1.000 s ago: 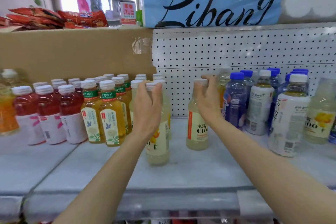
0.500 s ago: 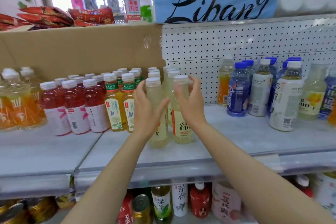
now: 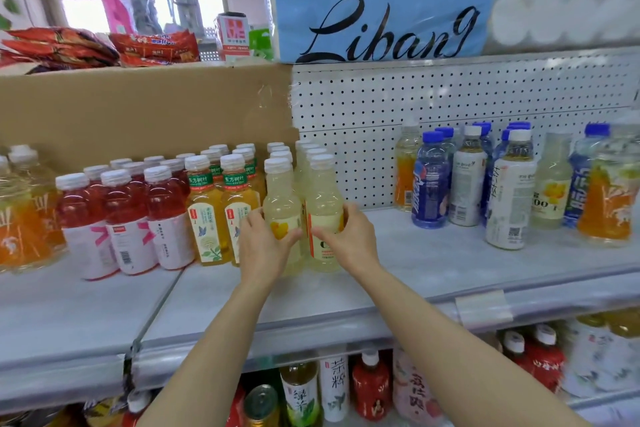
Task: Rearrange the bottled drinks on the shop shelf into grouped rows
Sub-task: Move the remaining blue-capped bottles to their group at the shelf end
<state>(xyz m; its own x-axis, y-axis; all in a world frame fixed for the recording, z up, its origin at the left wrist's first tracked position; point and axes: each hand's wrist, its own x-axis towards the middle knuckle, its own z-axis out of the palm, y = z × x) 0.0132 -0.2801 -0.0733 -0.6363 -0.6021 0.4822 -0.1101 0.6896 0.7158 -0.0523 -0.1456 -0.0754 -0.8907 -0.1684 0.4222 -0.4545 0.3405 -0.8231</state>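
Pale yellow, both of them: two lemon bottles stand upright side by side on the shelf (image 3: 408, 274), touching, at the front of their own rows. My left hand (image 3: 261, 246) curls round the left bottle (image 3: 281, 208) low on its label, thumb across the front. My right hand (image 3: 349, 239) wraps the right bottle (image 3: 323, 204) the same way, fingers round its far side, thumb on the label. Each grip is closed on its bottle, and both bottles rest on the shelf board.

At 9 o'clock from them, just beside the left bottle, stand the green-capped tea bottles (image 3: 207, 215) in two rows, then the red drinks (image 3: 117, 218) in three rows, then orange drinks (image 3: 20, 218) at the frame's edge. Behind those rows rises a cardboard panel (image 3: 138, 107). At 3 o'clock, well apart across bare shelf, is a mixed cluster: blue-capped bottles (image 3: 431, 180), white-sleeved bottles (image 3: 510, 198), and more pale and orange ones. Pegboard (image 3: 450, 94) backs that side. At 12 o'clock, above, sits a blue tissue pack (image 3: 381, 0); at 6 o'clock, a lower shelf of bottles and cans (image 3: 332, 388).
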